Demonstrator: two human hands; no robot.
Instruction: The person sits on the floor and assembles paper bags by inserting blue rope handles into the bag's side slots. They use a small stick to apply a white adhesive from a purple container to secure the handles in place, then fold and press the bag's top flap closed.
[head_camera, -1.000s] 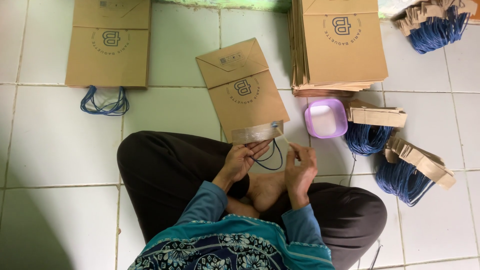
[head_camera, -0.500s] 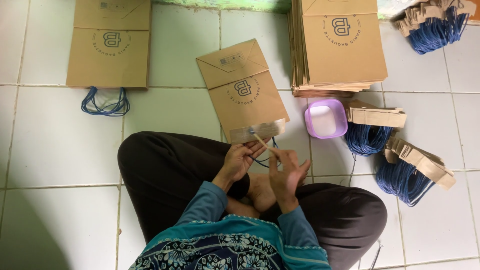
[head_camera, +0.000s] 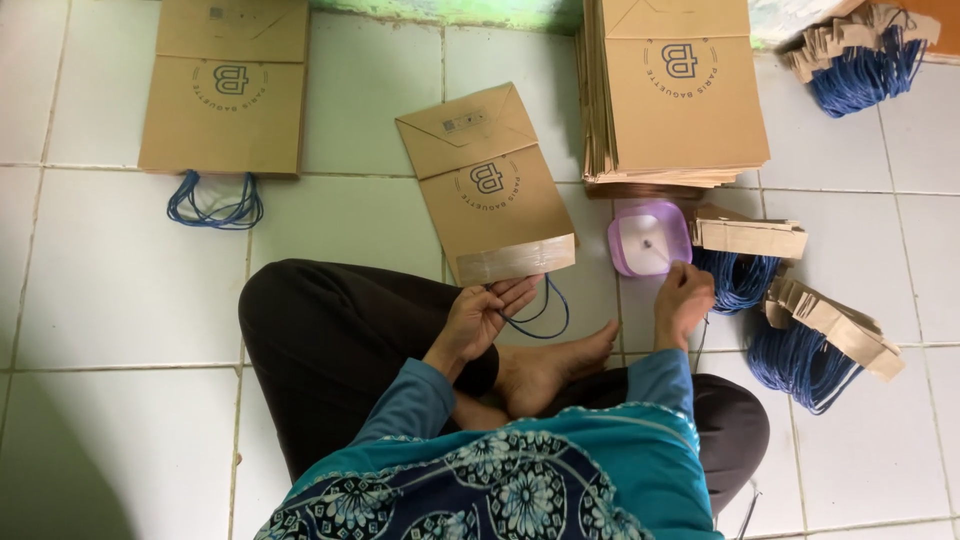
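A flat brown paper bag (head_camera: 490, 185) lies on the white tiled floor in front of my crossed legs. Its near edge carries a paler cardboard strip, and a blue cord handle (head_camera: 540, 312) loops out from under it. My left hand (head_camera: 482, 313) holds that near edge and the cord with the fingers curled around them. My right hand (head_camera: 683, 298) has reached out to the right, fingertips at the rim of a small purple bowl (head_camera: 650, 240); whether it holds anything I cannot tell.
A thick stack of flat brown bags (head_camera: 675, 95) stands at the back right. A finished bag with a blue handle (head_camera: 225, 90) lies at the back left. Bundles of cardboard strips with blue cords (head_camera: 800, 325) lie to the right and at the far right corner (head_camera: 860, 55).
My right hand has left the bag's near edge and swung right to the purple bowl. My left hand has stayed on the bag's edge and cord.
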